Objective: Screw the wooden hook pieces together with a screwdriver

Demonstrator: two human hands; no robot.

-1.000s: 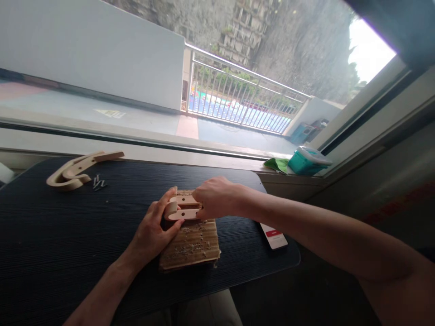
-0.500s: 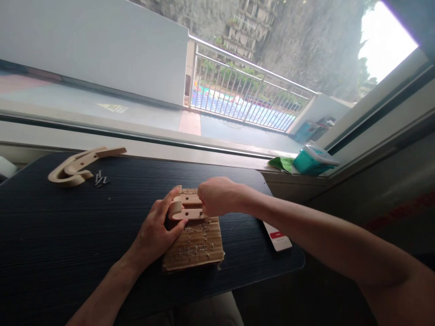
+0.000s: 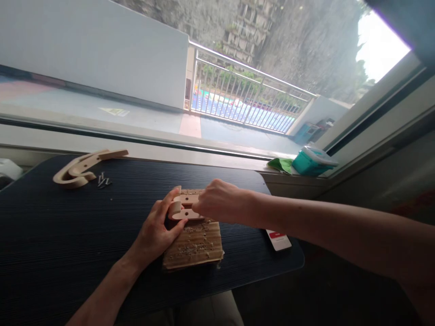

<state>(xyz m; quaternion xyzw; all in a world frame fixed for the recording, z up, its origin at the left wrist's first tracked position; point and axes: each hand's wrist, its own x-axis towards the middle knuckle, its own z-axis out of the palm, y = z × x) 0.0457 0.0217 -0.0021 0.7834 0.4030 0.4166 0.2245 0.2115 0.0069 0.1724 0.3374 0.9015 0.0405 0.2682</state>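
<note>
My left hand [image 3: 159,228] is closed around the curved end of a pale wooden hook [image 3: 179,213], thumb on the near side and fingers on the far side. The hook lies on a stack of corrugated cardboard [image 3: 195,246] pitted with small holes. Dark round holes show in its two arms. My right hand [image 3: 215,201] is a fist over the hook's right end; whatever its fingers grip is hidden beneath it. More curved wooden hooks [image 3: 70,178] lie at the table's far left, with several screws [image 3: 103,180] beside them.
The dark table [image 3: 84,244] has a rounded right corner. A phone [image 3: 280,241] lies near its right edge, partly under my right forearm. On the window sill sit a teal box [image 3: 312,163] and a green cloth [image 3: 280,165]. Beyond the glass is a metal railing [image 3: 244,95].
My right fist has turned and shifted slightly left, now covering the screw that showed in the hook's near arm. The right elbow has risen. My left hand keeps its hold.
</note>
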